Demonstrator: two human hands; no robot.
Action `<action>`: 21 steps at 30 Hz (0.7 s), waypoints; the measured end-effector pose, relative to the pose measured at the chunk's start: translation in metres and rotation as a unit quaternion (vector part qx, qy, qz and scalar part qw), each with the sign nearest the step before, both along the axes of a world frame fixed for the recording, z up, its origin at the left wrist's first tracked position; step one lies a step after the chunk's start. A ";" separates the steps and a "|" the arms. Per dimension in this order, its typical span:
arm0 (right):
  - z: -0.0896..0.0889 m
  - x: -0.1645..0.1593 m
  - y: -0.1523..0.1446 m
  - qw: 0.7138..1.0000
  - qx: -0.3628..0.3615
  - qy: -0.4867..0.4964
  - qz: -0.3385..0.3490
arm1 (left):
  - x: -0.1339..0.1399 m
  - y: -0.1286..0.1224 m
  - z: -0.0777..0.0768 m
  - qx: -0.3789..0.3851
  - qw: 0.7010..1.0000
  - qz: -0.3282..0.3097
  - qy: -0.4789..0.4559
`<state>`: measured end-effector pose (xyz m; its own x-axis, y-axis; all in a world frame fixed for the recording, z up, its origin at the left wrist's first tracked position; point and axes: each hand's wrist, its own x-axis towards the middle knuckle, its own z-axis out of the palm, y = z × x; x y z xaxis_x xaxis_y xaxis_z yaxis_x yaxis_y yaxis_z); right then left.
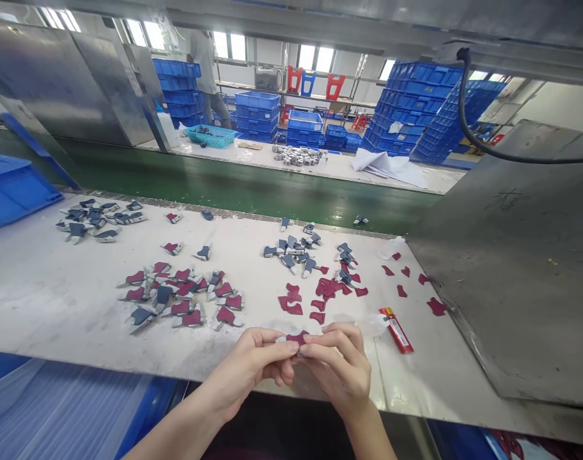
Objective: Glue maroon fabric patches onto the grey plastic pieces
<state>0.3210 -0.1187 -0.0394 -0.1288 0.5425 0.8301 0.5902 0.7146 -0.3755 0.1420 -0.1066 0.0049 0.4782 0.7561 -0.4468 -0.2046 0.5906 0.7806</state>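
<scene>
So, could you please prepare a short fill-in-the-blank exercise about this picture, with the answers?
1. The part held by the left hand and the right hand has a dark ____ face.
2. A red packet lies on the table, to the ____ of both hands.
3. Seen from the person, the turquoise basket stands on the ____ side of the green strip.
Missing words: red; right; far.

The single view looks from the person's head, forward and down over the bench [46,287], whose edges run slightly downward to the right. The left hand [256,359] and right hand [342,365] are close to the camera, at the near middle. Past them the view crosses a green strip [200,182] to far-off blue crates [257,118] and windows [229,46], beneath a metal beam [296,33], with a metal panel [526,275] bounding the right.
</scene>
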 end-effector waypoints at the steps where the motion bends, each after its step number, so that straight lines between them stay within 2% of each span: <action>1: -0.002 0.000 0.000 1.000 0.002 -0.007 0.001 | 0.000 -0.001 -0.002 0.003 1.000 0.002 0.001; 6: -0.006 -0.011 -0.002 0.999 0.003 -0.040 0.016 | -0.011 -0.001 -0.014 0.021 0.999 0.015 0.021; 7: -0.006 -0.014 -0.003 0.998 -0.005 -0.050 0.023 | -0.018 0.002 -0.014 0.039 0.997 0.032 0.050; 9: -0.005 -0.018 -0.003 0.997 -0.022 -0.063 0.031 | -0.041 0.009 -0.012 0.101 0.979 0.107 0.142; 12: -0.005 -0.015 -0.003 0.998 -0.034 -0.058 0.019 | -0.094 0.024 -0.004 0.190 0.896 0.276 0.290; 14: -0.008 -0.006 -0.004 0.998 -0.032 -0.054 -0.009 | -0.133 0.034 0.001 0.213 0.828 0.351 0.382; 16: -0.012 0.007 -0.005 0.997 -0.020 -0.056 -0.053 | -0.168 0.043 0.003 0.240 0.754 0.343 0.507; 17: -0.015 0.014 -0.006 0.995 -0.010 -0.056 -0.080 | -0.182 0.048 0.003 0.255 0.730 0.323 0.546; 21: -0.024 0.042 -0.014 0.975 0.038 -0.041 -0.215 | -0.225 0.063 -0.007 0.261 0.692 0.287 0.609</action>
